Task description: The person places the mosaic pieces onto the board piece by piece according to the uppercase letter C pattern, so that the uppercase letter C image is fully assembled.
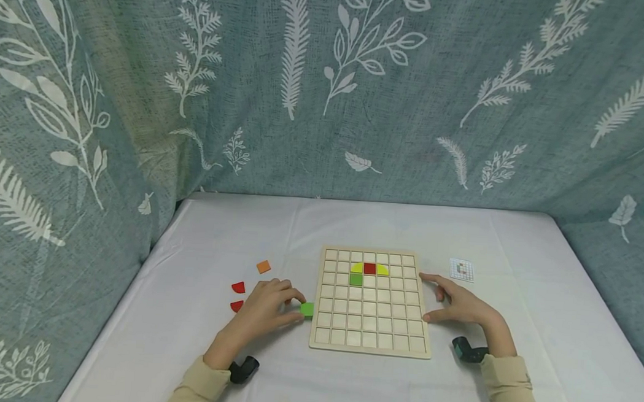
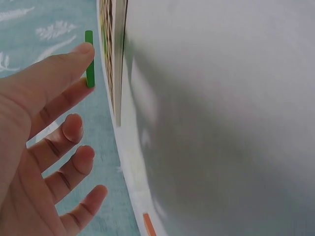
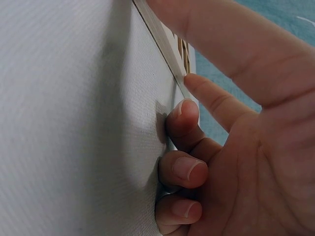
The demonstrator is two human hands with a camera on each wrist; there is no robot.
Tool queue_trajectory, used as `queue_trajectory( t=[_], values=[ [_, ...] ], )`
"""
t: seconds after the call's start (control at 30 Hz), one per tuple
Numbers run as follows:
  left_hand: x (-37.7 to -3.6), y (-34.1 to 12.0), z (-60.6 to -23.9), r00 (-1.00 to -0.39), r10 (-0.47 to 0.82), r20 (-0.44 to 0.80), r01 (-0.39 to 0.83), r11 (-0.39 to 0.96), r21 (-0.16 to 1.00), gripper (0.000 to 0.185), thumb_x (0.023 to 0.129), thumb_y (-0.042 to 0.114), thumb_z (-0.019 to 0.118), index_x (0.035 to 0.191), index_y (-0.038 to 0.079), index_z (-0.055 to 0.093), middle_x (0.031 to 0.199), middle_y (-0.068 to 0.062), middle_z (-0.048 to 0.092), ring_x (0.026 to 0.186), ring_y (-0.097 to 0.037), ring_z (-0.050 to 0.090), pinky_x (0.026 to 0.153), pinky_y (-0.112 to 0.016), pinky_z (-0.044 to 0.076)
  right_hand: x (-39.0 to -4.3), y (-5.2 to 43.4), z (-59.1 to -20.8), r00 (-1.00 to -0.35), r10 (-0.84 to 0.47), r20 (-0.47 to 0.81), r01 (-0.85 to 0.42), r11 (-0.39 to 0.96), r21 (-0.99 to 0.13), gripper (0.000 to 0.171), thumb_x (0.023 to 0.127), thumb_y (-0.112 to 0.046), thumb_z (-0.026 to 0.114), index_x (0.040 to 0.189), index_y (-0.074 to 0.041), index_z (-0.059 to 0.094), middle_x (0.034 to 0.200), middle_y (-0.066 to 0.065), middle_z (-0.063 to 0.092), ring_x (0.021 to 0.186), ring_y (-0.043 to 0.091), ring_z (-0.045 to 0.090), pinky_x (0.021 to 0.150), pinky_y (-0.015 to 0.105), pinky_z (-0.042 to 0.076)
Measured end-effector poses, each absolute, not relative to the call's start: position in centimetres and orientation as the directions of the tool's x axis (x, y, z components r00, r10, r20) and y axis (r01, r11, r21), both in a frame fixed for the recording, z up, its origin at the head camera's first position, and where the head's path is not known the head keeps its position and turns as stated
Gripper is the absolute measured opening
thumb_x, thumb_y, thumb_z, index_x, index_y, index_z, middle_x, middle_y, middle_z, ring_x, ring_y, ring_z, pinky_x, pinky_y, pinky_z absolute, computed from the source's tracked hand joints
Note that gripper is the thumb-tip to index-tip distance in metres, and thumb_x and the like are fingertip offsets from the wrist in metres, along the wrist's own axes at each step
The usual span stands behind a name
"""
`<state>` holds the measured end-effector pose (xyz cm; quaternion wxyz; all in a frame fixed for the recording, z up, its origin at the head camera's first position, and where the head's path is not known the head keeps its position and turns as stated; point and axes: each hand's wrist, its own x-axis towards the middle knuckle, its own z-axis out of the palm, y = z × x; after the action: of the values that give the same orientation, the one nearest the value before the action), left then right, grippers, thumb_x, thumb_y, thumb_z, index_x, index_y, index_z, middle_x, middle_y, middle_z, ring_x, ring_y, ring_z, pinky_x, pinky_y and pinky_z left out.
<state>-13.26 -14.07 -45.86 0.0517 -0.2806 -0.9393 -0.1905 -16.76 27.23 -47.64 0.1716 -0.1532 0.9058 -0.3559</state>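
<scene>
Between thumb and index finger, my left hand (image 1: 267, 305) pinches a green square tile (image 1: 307, 309) by the left edge of the wooden grid board (image 1: 370, 350). In the left wrist view the green tile (image 2: 89, 59) is seen edge-on, above the tablecloth, and the other fingers are spread loosely. My right hand (image 1: 462, 303) rests at the board's right side, thumb and index fingertips against its edge; the right wrist view shows the remaining fingers (image 3: 183, 169) bent on the cloth. In the upper cells sit a red square (image 1: 370, 268), yellow pieces (image 1: 383, 270) on either side, and a green square (image 1: 356, 280).
Left of the board lie an orange square tile (image 1: 263, 266) and two red quarter-round pieces (image 1: 238, 287). A small pattern card (image 1: 462, 270) lies to the right, beyond my right hand. Behind the white-covered table (image 1: 344, 387) hangs a leaf-patterned curtain (image 1: 314, 151).
</scene>
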Motion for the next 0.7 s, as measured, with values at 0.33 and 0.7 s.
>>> queue_trajectory(
  t=[0.33, 0.7],
  values=[
    [-13.7, -12.2, -46.4, -0.828, 0.52, 0.21, 0.56, 0.756, 0.338, 0.025, 0.072, 0.035, 0.077, 0.092, 0.023, 0.069, 0.076, 0.008, 0.054, 0.073, -0.007, 0.045, 0.075, -0.033, 0.038, -16.7, 27.2, -47.6, -0.897, -0.391, -0.207, -0.146, 0.702, -0.697, 0.091, 0.066, -0.035, 0.082, 0.14, -0.008, 0.038, 0.084, 0.004, 0.037, 0.073, 0.017, 0.033, 0.062, 0.026, 0.029],
    [-14.7, -10.4, -46.8, -0.831, 0.527, 0.179, 0.554, 0.753, 0.354, 0.025, 0.075, 0.037, 0.075, 0.094, 0.022, 0.069, 0.08, 0.009, 0.055, 0.074, -0.008, 0.045, 0.077, -0.035, 0.038, -16.9, 27.0, -47.6, -0.897, -0.392, -0.207, -0.148, 0.705, -0.693, 0.092, 0.066, -0.035, 0.082, 0.141, -0.007, 0.037, 0.084, 0.004, 0.038, 0.073, 0.017, 0.034, 0.063, 0.027, 0.03]
  ],
)
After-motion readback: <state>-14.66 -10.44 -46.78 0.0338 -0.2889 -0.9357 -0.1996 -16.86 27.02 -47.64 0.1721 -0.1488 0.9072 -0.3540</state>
